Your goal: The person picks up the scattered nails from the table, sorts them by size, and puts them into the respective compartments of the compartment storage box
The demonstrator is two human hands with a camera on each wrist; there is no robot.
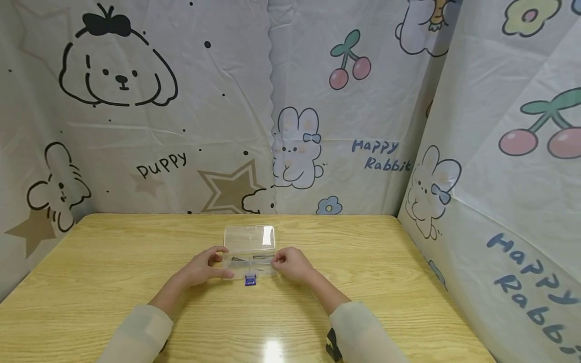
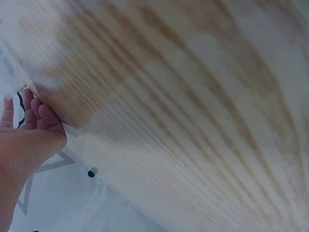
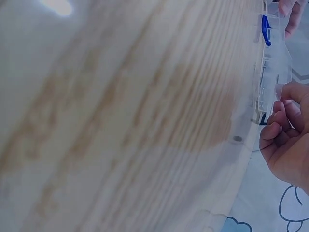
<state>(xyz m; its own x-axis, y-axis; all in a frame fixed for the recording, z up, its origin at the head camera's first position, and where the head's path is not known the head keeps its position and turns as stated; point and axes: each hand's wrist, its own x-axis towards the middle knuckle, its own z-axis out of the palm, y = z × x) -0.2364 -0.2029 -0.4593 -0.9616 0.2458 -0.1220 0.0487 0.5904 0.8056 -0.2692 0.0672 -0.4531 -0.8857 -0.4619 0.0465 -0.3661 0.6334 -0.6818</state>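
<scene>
A clear plastic compartment box lies on the table, its transparent lid raised at the back. Thin dark pieces lie in its compartments, too small to identify. At the front edge is a blue latch, also in view as a blue clip in the right wrist view. My left hand grips the box's left end, thumb in front and fingers behind. With curled fingers, my right hand pinches a small clear plastic piece at the right end; whether it belongs to the box I cannot tell.
The wooden table extends around the box on all sides. A printed cloth hangs along its back edge, and another printed cloth along the right side. Beside the right sleeve is a small dark item, partly hidden.
</scene>
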